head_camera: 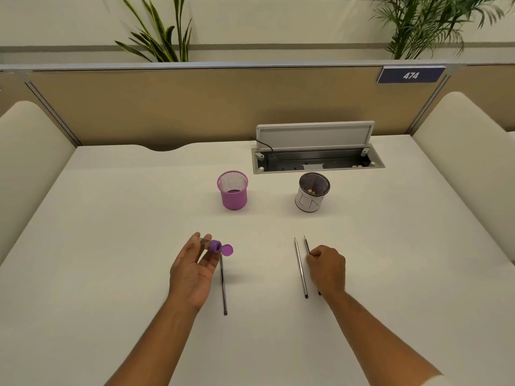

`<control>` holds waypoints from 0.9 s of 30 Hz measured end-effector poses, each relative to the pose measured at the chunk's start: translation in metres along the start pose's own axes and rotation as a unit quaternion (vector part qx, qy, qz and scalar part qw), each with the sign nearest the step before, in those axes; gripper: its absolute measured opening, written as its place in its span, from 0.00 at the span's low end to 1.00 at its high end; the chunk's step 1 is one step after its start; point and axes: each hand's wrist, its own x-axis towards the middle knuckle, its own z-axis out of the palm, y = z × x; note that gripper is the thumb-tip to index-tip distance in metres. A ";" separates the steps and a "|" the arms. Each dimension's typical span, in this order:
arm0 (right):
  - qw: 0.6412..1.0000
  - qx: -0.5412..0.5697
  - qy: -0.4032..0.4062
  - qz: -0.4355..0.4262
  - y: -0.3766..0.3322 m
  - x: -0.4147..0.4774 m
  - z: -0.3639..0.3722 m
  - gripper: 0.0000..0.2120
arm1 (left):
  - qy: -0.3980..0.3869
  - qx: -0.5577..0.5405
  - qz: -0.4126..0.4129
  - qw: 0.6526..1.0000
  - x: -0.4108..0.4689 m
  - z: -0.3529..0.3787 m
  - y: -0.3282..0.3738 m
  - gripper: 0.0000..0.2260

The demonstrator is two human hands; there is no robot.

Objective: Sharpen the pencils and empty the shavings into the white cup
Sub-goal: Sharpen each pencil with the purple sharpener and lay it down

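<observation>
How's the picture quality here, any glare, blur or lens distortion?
Head view: soft, even light, no glare on the desk; faint shadows by the purple cup and under the left hand holding the sharpener. Head view: wide-angle lens bows the partition and desk edges; plants at the top look soft, the pencil in the right hand is crisp.

L hand [192,271] holds purple sharpener [214,246], R hand [327,267] grips pencil [306,245], white cup [309,203] behind
</observation>
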 end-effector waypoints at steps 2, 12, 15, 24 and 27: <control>1.000 -0.005 -0.001 -0.003 0.000 0.000 0.001 0.07 | 0.001 0.000 -0.001 1.000 0.000 0.000 0.000 0.11; 1.000 0.012 0.011 0.007 0.004 0.008 0.000 0.07 | -0.003 -0.013 0.004 1.000 0.000 0.004 0.008 0.11; 0.999 0.030 0.041 -0.003 0.003 0.008 0.000 0.08 | -0.002 -0.019 0.004 1.000 0.000 0.003 0.010 0.10; 0.990 0.038 0.000 -0.139 -0.039 -0.024 0.027 0.10 | 0.003 -0.032 0.005 0.999 0.003 -0.001 0.013 0.09; 0.983 -0.004 -0.087 -0.163 -0.060 -0.041 0.050 0.14 | 0.001 -0.035 0.008 0.999 0.004 -0.001 0.015 0.09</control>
